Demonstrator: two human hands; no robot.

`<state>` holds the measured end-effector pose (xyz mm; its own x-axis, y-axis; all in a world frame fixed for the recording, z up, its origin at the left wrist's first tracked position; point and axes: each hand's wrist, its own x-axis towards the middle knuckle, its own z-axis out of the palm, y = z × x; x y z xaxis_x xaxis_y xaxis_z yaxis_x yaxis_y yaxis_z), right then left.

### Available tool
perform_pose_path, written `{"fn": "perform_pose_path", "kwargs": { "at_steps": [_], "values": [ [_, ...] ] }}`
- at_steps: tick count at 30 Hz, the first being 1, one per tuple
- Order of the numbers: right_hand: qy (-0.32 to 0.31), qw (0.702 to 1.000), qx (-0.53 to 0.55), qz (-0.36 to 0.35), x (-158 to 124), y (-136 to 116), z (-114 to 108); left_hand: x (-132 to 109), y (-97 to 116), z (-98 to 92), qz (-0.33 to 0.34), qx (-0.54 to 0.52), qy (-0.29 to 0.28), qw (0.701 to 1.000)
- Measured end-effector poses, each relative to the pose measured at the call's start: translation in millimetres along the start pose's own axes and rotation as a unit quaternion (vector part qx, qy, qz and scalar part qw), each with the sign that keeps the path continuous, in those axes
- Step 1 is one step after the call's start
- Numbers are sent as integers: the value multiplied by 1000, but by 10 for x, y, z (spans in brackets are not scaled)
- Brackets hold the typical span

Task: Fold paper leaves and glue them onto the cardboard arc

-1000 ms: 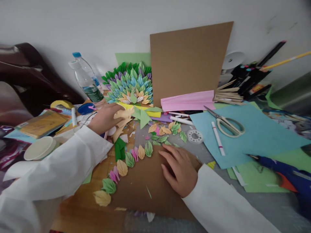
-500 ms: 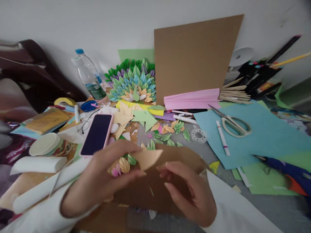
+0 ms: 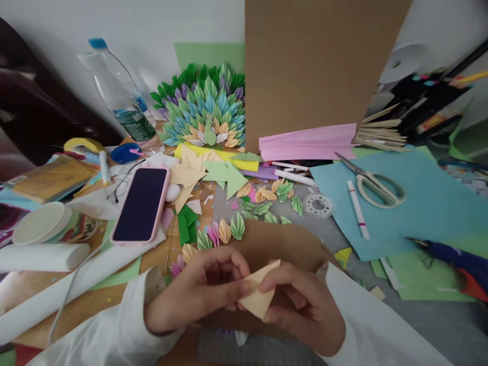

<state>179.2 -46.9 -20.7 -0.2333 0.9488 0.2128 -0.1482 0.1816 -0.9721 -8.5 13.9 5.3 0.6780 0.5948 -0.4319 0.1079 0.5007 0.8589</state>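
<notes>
A small piece of pale orange paper [image 3: 261,299] is pinched between both hands, low in the middle of the head view. My left hand [image 3: 204,287] grips its left side between thumb and fingers. On its right side, my right hand [image 3: 305,305] closes thumb and fingertips on the paper. Beneath the hands lies a brown cardboard piece [image 3: 282,239]. Along its upper left edge sit pleated paper leaves in green, orange and pink, among them a green leaf [image 3: 237,226] and an orange leaf [image 3: 224,231].
A phone [image 3: 141,203] lies to the left, near water bottles [image 3: 131,119]. A paper peacock [image 3: 209,112] stands at the back beside a tall cardboard sheet [image 3: 312,66]. Scissors [image 3: 375,185], a marker [image 3: 357,209] and a blue glue gun [image 3: 450,256] rest on coloured paper at right.
My right hand has come to the orange paper and now grips it too. My left hand has moved right and down with the paper. The camera view has shifted.
</notes>
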Motion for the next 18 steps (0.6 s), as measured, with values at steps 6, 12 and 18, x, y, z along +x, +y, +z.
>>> {"fn": "perform_pose_path", "kwargs": {
  "at_steps": [6, 12, 18],
  "values": [
    [-6, 1000, -5, -13, 5, -37, -8, -24, -106, -9, -47, -154, -59, 985],
    [-25, 998, 44, -34, 70, -34, -4, -34, -128, -1, -75, -100, -107, 986],
    [1, 996, 88, 27, 43, -30, 20, -70, -142, 11, 1, 19, -74, 997]
  ]
}}
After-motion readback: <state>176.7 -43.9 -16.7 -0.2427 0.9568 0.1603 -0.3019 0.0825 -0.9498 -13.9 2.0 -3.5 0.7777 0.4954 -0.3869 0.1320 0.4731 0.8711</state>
